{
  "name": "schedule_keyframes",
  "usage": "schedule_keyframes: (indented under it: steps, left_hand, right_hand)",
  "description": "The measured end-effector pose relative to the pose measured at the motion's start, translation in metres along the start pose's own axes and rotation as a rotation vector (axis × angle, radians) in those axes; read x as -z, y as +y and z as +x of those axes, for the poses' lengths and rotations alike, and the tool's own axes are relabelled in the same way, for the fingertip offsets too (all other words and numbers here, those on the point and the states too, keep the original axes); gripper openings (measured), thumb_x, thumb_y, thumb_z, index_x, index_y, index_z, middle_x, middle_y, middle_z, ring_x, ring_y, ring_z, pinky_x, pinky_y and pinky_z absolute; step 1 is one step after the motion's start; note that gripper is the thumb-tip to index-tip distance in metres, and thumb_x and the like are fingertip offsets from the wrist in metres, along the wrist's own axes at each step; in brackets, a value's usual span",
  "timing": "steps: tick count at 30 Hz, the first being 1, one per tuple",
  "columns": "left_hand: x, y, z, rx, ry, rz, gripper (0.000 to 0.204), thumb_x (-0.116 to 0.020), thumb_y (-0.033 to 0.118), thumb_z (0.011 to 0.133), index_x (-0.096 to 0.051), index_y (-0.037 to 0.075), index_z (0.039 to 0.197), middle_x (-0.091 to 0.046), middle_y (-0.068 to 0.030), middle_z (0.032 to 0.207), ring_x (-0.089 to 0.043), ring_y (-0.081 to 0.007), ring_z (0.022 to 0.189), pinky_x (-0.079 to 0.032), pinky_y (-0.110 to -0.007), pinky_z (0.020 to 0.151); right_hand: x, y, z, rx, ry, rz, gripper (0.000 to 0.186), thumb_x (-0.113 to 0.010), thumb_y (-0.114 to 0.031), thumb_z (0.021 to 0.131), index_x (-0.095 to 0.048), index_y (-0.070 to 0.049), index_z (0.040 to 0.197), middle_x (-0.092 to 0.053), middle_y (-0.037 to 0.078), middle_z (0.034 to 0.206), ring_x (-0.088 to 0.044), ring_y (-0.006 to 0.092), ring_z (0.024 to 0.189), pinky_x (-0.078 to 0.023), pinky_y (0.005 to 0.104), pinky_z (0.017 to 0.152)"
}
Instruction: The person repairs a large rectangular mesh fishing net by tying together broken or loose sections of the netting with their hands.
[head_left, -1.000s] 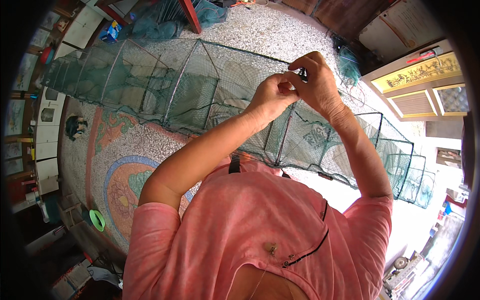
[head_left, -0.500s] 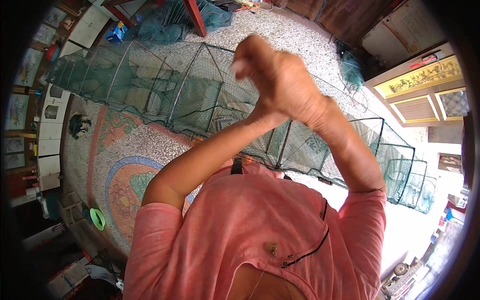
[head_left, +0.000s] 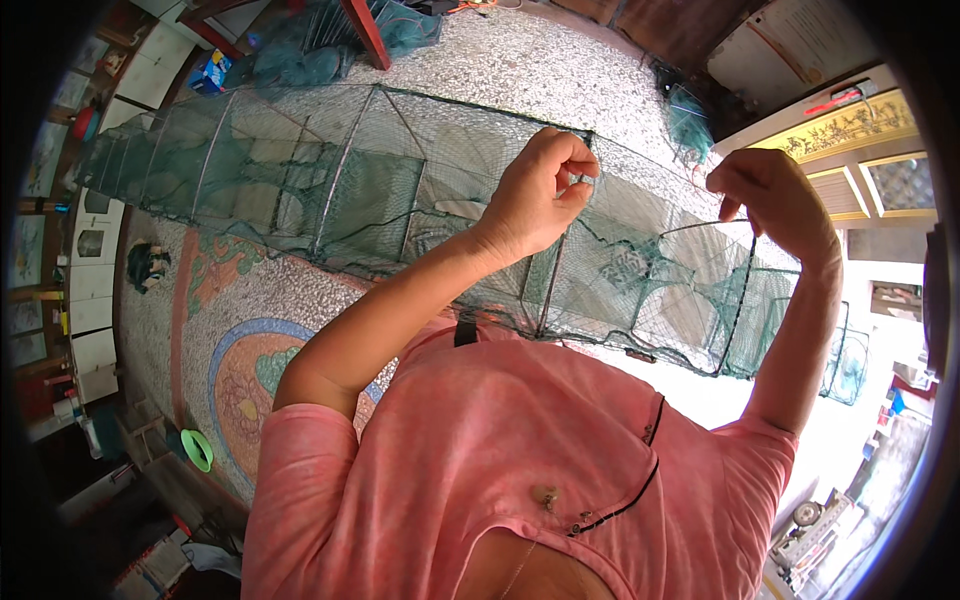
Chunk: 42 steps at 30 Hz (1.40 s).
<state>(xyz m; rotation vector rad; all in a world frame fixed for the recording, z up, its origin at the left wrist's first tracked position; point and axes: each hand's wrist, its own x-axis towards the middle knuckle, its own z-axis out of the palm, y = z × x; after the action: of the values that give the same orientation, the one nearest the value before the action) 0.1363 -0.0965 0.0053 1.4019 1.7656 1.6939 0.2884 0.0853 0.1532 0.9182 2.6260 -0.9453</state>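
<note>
Green mesh net trap [head_left: 375, 205] stretching from left to right in front of pink shirt [head_left: 520, 430], over pebbled floor [head_left: 520, 60]. Left hand [head_left: 540, 195] holding fingers curled narrowly by trap's upper edge; cannot tell whether pinching anything. Right hand [head_left: 775, 205], well apart, hovering at top corner of dark frame [head_left: 743, 290], fingers bending downward; grip not visible, cannot tell. Bundled netting [head_left: 300, 66] lying beyond trap, beside red post [head_left: 366, 36].

On the speckled floor [head_left: 530, 60], a round green object [head_left: 196, 451] sits by the left edge, a blue box [head_left: 209, 73] near the far left corner.
</note>
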Motion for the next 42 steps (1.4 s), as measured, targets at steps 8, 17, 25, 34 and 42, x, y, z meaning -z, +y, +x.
schedule_keyframes:
  steps: [8, 17, 25, 34, 42]
  left_hand:
    - [0.002, 0.015, -0.003, 0.041, -0.011, 0.169, 0.022, -0.067, -0.005, 0.075, -0.053, 0.004, 0.089, -0.053, -0.0058, 0.089, -0.057, -0.0163, 0.076, -0.048, -0.027, 0.068]
    - [0.003, 0.022, -0.018, 0.047, 0.012, 0.337, 0.031, -0.07, 0.001, 0.075, -0.054, 0.003, 0.101, -0.051, -0.0081, 0.094, -0.056, -0.0179, 0.081, -0.048, -0.029, 0.071]
    - [0.004, 0.002, -0.016, 0.472, -0.015, -0.101, 0.051, -0.08, 0.017, 0.071, -0.057, 0.001, 0.112, -0.052, -0.0021, 0.084, -0.051, -0.0103, 0.074, -0.048, -0.025, 0.069]
    - [0.006, -0.016, -0.017, 0.497, -0.099, -0.266, 0.038, -0.081, 0.018, 0.071, -0.057, 0.003, 0.096, -0.05, 0.0027, 0.076, -0.048, -0.0076, 0.068, -0.046, -0.024, 0.063]
    - [-0.001, -0.023, -0.014, 0.474, -0.077, -0.398, 0.046, -0.078, 0.02, 0.075, -0.047, 0.004, 0.105, -0.052, 0.0012, 0.08, -0.051, -0.0084, 0.074, -0.048, -0.024, 0.07]
  right_hand:
    - [-0.05, 0.035, 0.022, 0.503, 0.488, 0.152, 0.012, -0.06, -0.013, 0.088, -0.068, -0.008, 0.096, -0.062, 0.004, 0.085, -0.058, 0.0148, 0.074, -0.046, 0.0276, 0.067]
    - [-0.088, -0.005, 0.031, 0.5, 0.517, -0.28, 0.004, -0.068, -0.012, 0.077, -0.069, -0.009, 0.079, -0.059, 0.003, 0.083, -0.057, 0.0232, 0.085, -0.049, 0.0353, 0.073]
    - [-0.119, -0.008, 0.052, 0.437, 0.508, 0.033, 0.012, -0.064, -0.009, 0.079, -0.062, -0.006, 0.091, -0.059, 0.011, 0.088, -0.058, 0.0275, 0.085, -0.049, 0.0373, 0.074]
    - [-0.121, -0.04, 0.067, 0.477, 0.365, -0.388, 0.016, -0.065, -0.019, 0.075, -0.066, -0.008, 0.086, -0.06, 0.008, 0.092, -0.06, 0.0275, 0.089, -0.05, 0.0363, 0.076]
    - [-0.138, -0.095, 0.101, 0.681, 0.552, 0.059, 0.016, -0.066, -0.026, 0.08, -0.065, -0.01, 0.084, -0.063, 0.01, 0.086, -0.061, 0.0294, 0.087, -0.051, 0.0405, 0.074]
